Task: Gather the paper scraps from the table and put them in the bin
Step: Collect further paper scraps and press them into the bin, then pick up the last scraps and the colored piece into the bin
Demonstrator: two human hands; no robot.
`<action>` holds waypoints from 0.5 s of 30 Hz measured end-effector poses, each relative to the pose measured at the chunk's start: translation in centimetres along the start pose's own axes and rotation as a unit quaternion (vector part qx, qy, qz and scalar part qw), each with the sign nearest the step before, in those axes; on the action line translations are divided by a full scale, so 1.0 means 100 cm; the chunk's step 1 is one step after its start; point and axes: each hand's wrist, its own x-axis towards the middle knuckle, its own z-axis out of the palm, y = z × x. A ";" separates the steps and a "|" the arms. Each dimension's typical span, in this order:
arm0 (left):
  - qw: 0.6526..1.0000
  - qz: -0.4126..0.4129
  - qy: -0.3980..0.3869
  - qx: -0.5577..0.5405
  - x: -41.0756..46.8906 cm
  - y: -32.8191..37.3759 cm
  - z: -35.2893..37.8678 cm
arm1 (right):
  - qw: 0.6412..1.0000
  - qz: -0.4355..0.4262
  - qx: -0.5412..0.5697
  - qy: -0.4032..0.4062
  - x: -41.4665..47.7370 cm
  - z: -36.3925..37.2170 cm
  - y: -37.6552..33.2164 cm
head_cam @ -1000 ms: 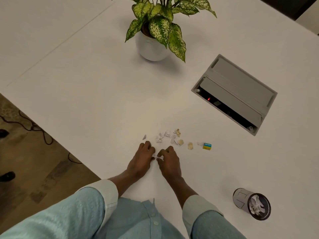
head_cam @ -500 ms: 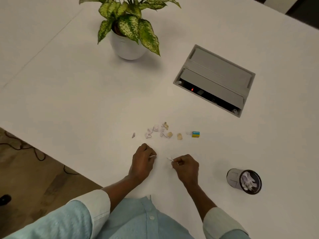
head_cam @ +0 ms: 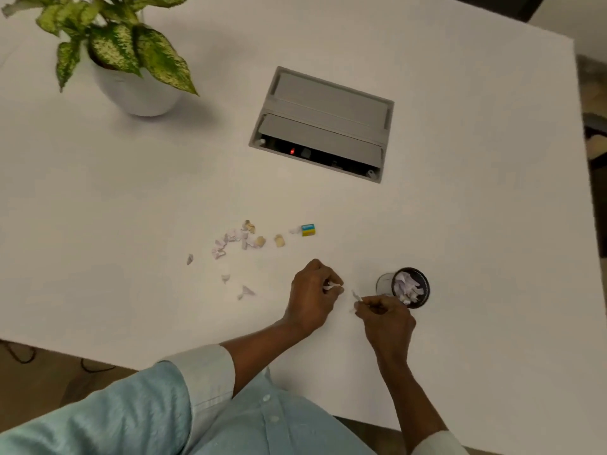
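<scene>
Several small paper scraps lie in a loose cluster on the white table, with two more scraps nearer me. My left hand pinches a white scrap between thumb and fingers. My right hand pinches another scrap, just left of the small dark round bin, which holds crumpled paper. Both hands sit right of the cluster, close to the bin.
A blue-and-yellow eraser-like block lies right of the scraps. A grey cable box is set into the table behind. A potted plant in a white pot stands far left. The table's near edge runs by my sleeves.
Both hands lifted from the spot below the cluster, each pinching a scrap, and moved right toward the bin. Two scraps now lie where the hands were.
</scene>
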 end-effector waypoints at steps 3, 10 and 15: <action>0.999 0.029 -0.033 0.004 0.012 0.029 0.030 | 0.998 0.013 -0.008 0.053 0.014 -0.027 0.001; 0.989 0.078 -0.113 0.046 0.036 0.075 0.096 | 0.988 0.068 -0.045 0.130 0.052 -0.076 0.005; 0.979 0.096 -0.157 0.088 0.044 0.084 0.122 | 0.990 0.075 -0.051 0.110 0.069 -0.089 0.013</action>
